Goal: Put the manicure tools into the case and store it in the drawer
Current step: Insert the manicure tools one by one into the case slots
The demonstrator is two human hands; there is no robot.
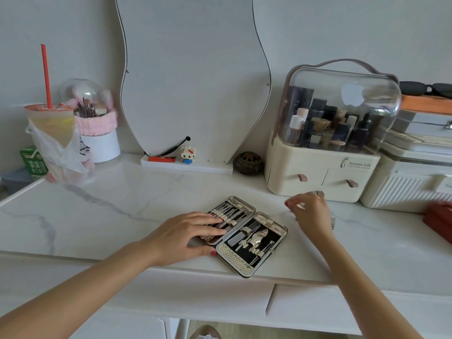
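Observation:
The manicure case (254, 261) lies open on the marble tabletop near the front edge, both halves lined with strapped-in metal tools (254, 237). My left hand (186, 234) rests flat on the case's left half, fingers straight over the tools there. My right hand (310, 212) hovers just right of the case with curled fingers pinching a small silvery tool (319, 193), mostly hidden by the hand. Another bit of metal (332, 222) shows on the table behind my right wrist. The desk's drawer front (318, 304) is closed below the table edge.
A cream cosmetics organiser (305, 167) with two small drawers stands behind my right hand, white boxes (403, 189) beside it. A red object (440, 218) lies at the far right. A mirror (195, 77), a drink cup (52, 123) and a brush holder (97, 133) stand at the back.

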